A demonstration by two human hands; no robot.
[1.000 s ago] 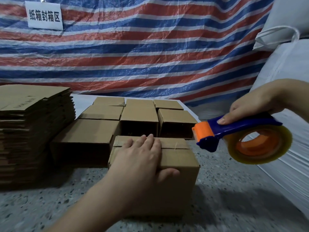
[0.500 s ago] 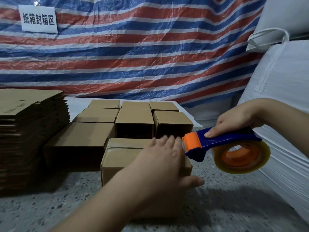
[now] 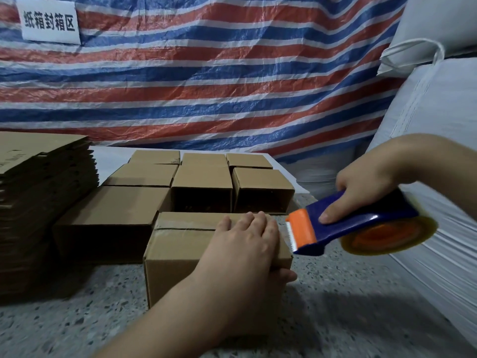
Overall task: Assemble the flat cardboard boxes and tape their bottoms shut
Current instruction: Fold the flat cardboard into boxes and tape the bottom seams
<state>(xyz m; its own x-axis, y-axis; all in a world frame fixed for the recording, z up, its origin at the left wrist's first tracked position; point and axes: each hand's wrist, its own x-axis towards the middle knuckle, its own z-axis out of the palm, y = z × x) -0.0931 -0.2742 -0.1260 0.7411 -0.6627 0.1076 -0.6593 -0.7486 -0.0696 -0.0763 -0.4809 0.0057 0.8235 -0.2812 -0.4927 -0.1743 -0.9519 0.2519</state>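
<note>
From the head view, the small brown corrugated cardboard box (image 3: 196, 257) sits at the near middle of the speckled grey terrazzo table (image 3: 348, 293), its folded flaps facing up. The left hand (image 3: 247, 244) lies flat on top of it with fingers straight, thumb hooked over the near right edge, pressing the flaps down. A shiny strip of clear tape seems to run along the seam left of that hand, though I cannot tell how far it reaches.

Just right of the box, the right hand (image 3: 361, 195) grips the blue plastic tape dispenser with an orange nose and a roll of clear yellowish tape (image 3: 361, 226), forefinger laid along its back. The serrated blade hangs at the box's right edge.

The likely trouble: those metal teeth are very near the left hand's fingers, and a quick tear could nick them. If the blade bites at a slant, the tape may stretch or curl back on itself instead of cutting clean. The box is light and the stone looks smooth, so a hard pull could drag it sideways or lift a flap.

Behind the box stand the finished brown cardboard boxes (image 3: 201, 182), matte, sharp-edged and close together. Left of it rises a tall stack of flat brown cardboard blanks (image 3: 44, 202), edges ribbed. Farther back hangs a crinkled red, white and blue striped woven tarpaulin (image 3: 232, 73) with a white paper sign (image 3: 49, 23); to the right, white woven plastic sacks (image 3: 438, 104).
</note>
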